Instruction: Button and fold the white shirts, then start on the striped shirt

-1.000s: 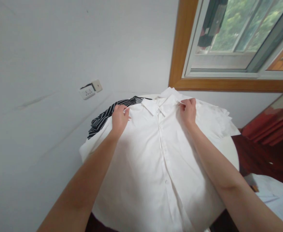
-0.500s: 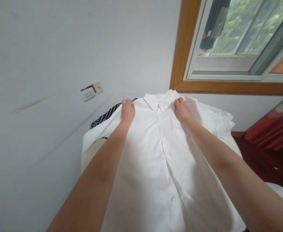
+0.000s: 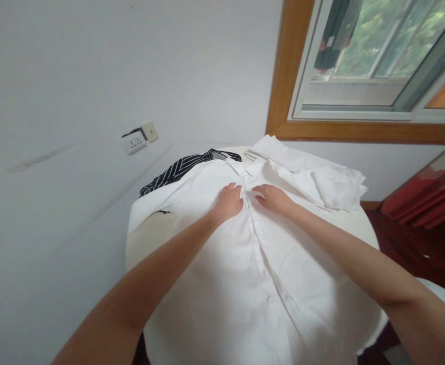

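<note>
A white button-up shirt (image 3: 215, 274) lies front up on a round pale table (image 3: 146, 241), its collar toward the wall and its button strip running down the middle. My left hand (image 3: 230, 201) rests on the shirt's chest just left of the button strip, fingers laid out on the cloth. Across the strip, my right hand (image 3: 270, 198) touches the other front panel with thumb and fingers apart. Both hands are close together below the collar (image 3: 237, 166).
Black-and-white striped cloth (image 3: 184, 170) lies behind the shirt's left shoulder. Folded white cloth (image 3: 336, 187) sits at the table's far right. A wall with a socket (image 3: 134, 142) borders the left; a wood-framed window (image 3: 359, 131) is ahead, and red fabric (image 3: 423, 197) hangs at right.
Both hands have let go of the shirt's shoulders and moved inward and nearer to me, onto the chest. The collar area has settled lower, uncovering the striped cloth and the folded white cloth behind.
</note>
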A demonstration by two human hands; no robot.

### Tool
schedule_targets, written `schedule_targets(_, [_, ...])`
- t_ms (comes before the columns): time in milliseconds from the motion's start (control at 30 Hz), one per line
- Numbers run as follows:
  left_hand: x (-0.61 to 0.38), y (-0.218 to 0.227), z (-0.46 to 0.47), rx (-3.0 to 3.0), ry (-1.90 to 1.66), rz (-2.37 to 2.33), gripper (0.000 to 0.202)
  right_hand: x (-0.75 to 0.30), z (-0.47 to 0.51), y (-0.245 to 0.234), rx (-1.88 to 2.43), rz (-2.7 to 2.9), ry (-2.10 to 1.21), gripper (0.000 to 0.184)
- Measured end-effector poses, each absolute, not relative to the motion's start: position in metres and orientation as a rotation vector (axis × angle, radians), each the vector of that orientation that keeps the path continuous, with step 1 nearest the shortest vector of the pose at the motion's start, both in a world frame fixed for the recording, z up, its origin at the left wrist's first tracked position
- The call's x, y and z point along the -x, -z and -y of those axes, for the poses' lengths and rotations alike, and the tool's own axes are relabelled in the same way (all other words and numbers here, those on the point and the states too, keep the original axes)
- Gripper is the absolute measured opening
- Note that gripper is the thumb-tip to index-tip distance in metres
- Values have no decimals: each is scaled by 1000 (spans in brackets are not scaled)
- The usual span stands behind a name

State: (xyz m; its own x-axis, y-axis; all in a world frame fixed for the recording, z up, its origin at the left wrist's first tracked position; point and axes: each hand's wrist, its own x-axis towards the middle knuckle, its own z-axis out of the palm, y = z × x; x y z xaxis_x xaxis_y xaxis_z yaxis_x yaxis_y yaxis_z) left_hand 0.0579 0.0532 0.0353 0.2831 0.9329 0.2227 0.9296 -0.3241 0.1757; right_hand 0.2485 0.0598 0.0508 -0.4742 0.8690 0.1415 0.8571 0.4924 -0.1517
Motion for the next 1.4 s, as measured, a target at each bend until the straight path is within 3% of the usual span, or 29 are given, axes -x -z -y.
schedule_targets(300, [-69, -27, -20, -2508, -386, -1732, 20, -246, -16, -20, 1426, 2529, -158, 34])
schedule_targets(567, [-75, -13, -10, -2412, -658, -1819, 17, -245, -15, -18, 1414, 2401, -105, 28])
schedule_targets(767, [-72, -11, -14, -2461, -641, -1728, 18, -240, -11, -19, 1415, 2374, 92, 20])
schedule_targets(1133, [-66, -8, -23, -2348, -666, -1579, 24, -235, -11, -15, 1382, 2342, -125, 16])
schedule_targets(1400, [-71, -9, -18, -2338, -694, -1602, 11, -243, -19, -21, 1373, 2271, -312, 13])
